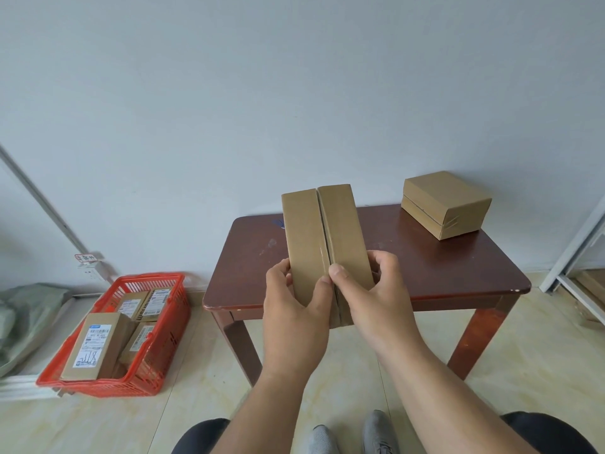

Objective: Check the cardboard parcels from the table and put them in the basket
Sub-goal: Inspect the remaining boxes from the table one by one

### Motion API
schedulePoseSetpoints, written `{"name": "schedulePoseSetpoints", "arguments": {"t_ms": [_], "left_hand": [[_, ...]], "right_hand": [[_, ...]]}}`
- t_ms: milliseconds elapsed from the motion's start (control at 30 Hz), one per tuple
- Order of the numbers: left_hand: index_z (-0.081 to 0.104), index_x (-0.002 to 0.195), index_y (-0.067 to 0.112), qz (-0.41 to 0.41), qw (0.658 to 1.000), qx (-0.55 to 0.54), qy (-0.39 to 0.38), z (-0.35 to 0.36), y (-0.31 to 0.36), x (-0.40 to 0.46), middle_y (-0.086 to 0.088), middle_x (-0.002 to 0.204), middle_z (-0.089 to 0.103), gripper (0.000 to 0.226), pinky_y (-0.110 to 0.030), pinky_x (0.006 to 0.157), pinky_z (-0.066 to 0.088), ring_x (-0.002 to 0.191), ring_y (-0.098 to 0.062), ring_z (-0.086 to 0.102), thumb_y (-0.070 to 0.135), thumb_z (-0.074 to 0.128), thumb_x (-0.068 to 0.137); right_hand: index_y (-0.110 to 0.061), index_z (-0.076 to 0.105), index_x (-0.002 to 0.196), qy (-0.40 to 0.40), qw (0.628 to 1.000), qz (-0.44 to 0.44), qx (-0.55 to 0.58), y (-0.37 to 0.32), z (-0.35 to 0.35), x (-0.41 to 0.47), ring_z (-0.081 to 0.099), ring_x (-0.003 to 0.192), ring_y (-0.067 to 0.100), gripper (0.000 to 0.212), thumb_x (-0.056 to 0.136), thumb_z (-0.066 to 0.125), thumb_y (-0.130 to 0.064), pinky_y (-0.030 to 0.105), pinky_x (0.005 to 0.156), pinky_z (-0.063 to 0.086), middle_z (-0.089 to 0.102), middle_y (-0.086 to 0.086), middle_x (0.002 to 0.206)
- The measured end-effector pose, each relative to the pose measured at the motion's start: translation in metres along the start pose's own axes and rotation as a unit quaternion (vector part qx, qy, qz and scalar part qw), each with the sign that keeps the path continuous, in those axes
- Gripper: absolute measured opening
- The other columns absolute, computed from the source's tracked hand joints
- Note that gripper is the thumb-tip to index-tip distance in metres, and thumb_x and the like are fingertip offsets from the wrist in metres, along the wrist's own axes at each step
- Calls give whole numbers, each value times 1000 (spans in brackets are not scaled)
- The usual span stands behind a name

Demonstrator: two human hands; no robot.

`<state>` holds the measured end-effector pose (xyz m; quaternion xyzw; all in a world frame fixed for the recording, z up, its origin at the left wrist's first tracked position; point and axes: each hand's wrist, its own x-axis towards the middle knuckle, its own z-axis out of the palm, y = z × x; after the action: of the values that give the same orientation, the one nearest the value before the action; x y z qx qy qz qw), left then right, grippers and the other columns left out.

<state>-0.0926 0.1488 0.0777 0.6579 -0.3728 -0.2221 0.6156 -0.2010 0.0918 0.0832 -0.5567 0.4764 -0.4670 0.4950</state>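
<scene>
I hold a long brown cardboard parcel (322, 237) upright over the front of the dark wooden table (451, 276), its taped seam facing me. My left hand (294, 309) grips its lower left side and my right hand (373, 299) grips its lower right side, both thumbs on the front face. A second, blockier taped parcel (447, 204) sits on the table's far right corner. On the floor to the left stands a red plastic basket (157, 362) with several labelled cardboard parcels (93, 347) inside.
A grey-green bag (23, 319) lies on the floor left of the basket. A white wall runs behind the table, with a sliding door frame (576, 253) at the right. My knees and grey shoes (376, 434) show at the bottom, on a tiled floor.
</scene>
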Motion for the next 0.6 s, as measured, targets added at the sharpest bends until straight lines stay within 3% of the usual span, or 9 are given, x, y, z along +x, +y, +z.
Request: {"name": "schedulePoseSetpoints", "arguments": {"t_ms": [100,233,300,433,500,600], "left_hand": [[51,121,33,4,1000,6,11,-1,4,6,18,114,68,35,-11,72,53,98,10,66,39,74,95],[57,128,36,29,998,43,30,-4,4,16,20,120,61,40,-34,97,54,114,-3,61,50,72,94],[57,134,37,42,997,60,23,-4,6,15,23,121,54,43,-30,100,49,118,-1,56,47,71,95],[53,129,47,42,998,48,8,-5,5,6,27,121,51,38,-13,89,42,118,6,53,43,71,95],[52,128,49,42,998,50,11,-4,3,3,29,121,50,41,-13,88,42,118,6,53,45,72,93],[54,127,46,46,997,53,22,-4,3,4,29,120,51,42,-21,95,45,119,1,54,47,73,90]], "right_hand": [[-40,59,132,-14,1000,-22,-11,4,0,-1,70,104,0,47,90,79,-42,31,88,59,71,-14,121],[-47,56,139,-26,999,-37,-19,8,3,-4,66,110,-2,55,89,79,-43,32,93,58,64,-16,130],[-47,58,134,-16,999,-37,-20,8,4,-2,66,109,0,53,85,79,-49,35,93,58,65,-15,128],[-44,59,121,0,1000,-22,-14,7,4,2,66,107,2,48,80,76,-61,39,91,59,67,-15,123],[-43,58,116,5,1000,-14,-16,7,3,3,66,105,3,39,86,77,-58,40,90,59,67,-14,120],[-46,59,122,-4,1000,-17,-22,9,2,2,66,106,2,44,85,73,-65,40,91,59,66,-16,121]]}}
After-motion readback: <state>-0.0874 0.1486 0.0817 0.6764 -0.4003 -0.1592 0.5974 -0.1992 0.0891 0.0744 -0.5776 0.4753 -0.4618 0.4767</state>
